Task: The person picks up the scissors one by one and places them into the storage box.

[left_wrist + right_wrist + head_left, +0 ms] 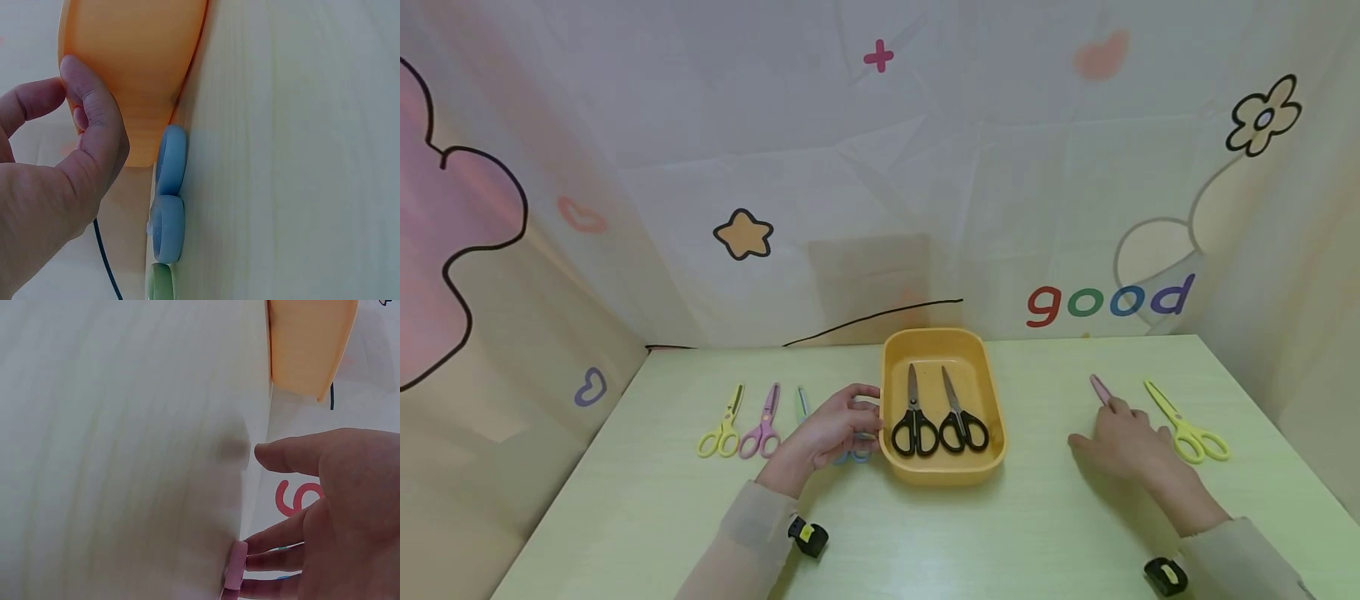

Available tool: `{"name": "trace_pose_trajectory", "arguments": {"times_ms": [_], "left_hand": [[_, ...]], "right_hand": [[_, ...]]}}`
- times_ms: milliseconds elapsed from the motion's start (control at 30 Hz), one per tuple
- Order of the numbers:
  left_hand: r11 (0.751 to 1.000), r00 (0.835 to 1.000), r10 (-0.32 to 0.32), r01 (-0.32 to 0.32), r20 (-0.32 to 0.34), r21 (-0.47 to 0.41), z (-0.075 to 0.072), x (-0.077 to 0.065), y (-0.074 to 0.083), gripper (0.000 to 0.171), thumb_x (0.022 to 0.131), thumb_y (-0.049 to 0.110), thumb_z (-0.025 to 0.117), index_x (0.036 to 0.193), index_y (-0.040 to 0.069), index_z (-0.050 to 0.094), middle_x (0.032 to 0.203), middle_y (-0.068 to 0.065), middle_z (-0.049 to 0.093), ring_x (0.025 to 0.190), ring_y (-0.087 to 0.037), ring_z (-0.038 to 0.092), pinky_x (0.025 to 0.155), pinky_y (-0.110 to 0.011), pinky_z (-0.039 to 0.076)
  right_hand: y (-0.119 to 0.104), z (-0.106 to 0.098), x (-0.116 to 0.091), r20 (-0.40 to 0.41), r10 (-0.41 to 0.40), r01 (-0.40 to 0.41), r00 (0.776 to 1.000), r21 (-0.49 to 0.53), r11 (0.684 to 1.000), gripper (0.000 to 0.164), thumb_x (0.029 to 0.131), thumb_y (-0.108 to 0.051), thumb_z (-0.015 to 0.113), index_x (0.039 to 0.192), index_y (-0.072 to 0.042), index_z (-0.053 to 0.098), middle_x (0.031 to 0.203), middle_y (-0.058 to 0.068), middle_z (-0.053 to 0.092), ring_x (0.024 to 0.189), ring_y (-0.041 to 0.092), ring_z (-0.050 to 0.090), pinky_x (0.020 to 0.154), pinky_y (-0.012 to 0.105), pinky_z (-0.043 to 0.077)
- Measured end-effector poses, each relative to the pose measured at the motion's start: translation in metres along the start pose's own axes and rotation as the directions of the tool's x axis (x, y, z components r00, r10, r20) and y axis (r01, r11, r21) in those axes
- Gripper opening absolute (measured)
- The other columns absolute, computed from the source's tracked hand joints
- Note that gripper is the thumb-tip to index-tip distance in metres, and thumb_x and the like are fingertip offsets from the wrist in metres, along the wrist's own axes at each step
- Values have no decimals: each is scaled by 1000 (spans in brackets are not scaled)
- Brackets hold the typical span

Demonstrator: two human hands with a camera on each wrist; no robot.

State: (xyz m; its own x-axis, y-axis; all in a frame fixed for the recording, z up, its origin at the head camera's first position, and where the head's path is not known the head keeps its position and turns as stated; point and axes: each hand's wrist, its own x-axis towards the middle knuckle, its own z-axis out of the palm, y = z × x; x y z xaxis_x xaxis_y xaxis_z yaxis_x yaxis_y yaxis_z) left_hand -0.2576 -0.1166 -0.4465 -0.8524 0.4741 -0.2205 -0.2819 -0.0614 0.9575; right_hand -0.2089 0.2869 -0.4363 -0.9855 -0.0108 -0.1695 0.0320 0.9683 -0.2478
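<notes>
My left hand (838, 425) is at the left side of a yellow-orange tray (943, 477), its fingertips touching the rim and outer wall. In the tray lie two pairs of black-handled scissors (914, 433), blades pointing away. Behind my left hand, blue scissor handles (170, 162) show low beside the tray, with a green handle (161, 281) close by. My right hand (1131, 442) reaches over pink scissors (1100, 388); its fingers touch the pink handle (236, 565) while the thumb stands apart. The hand hides most of these scissors in the head view.
Yellow scissors (1187, 429) lie just right of my right hand. Farther left are another yellow pair (722, 433) and a pink-purple pair (762, 435), side by side. A printed curtain (775, 167) hangs behind the pale table (962, 542).
</notes>
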Motion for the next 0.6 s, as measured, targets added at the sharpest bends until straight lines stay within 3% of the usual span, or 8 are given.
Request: {"name": "trace_pose_trajectory", "arguments": {"times_ms": [167,300,600], "left_hand": [[1000,1000,0,0,-3,3,1,0,0,57,92,-8,56,143,-6,32,115,-22,59,83,-20,65,70,-29,59],[1000,1000,2,-2,-1,-1,0,0,0,58,92,-8,57,143,-7,31,115,-23,59,82,-20,65,69,-29,59],[1000,1000,0,0,-2,8,1,0,1,57,92,-7,57,144,-6,32,117,-24,58,84,-20,65,70,-30,59]], "right_hand": [[-3,3,3,1,-14,14,1000,9,1000,74,97,-43,62,127,24,52,154,42,21,123,68,34,94,85,26],[-9,6,5,-1,-37,37,999,15,999,69,97,-39,63,123,24,54,157,41,15,122,67,36,91,81,35],[-21,9,8,15,-72,72,997,31,997,68,98,-39,62,125,23,54,159,40,14,125,64,37,91,77,40]]}}
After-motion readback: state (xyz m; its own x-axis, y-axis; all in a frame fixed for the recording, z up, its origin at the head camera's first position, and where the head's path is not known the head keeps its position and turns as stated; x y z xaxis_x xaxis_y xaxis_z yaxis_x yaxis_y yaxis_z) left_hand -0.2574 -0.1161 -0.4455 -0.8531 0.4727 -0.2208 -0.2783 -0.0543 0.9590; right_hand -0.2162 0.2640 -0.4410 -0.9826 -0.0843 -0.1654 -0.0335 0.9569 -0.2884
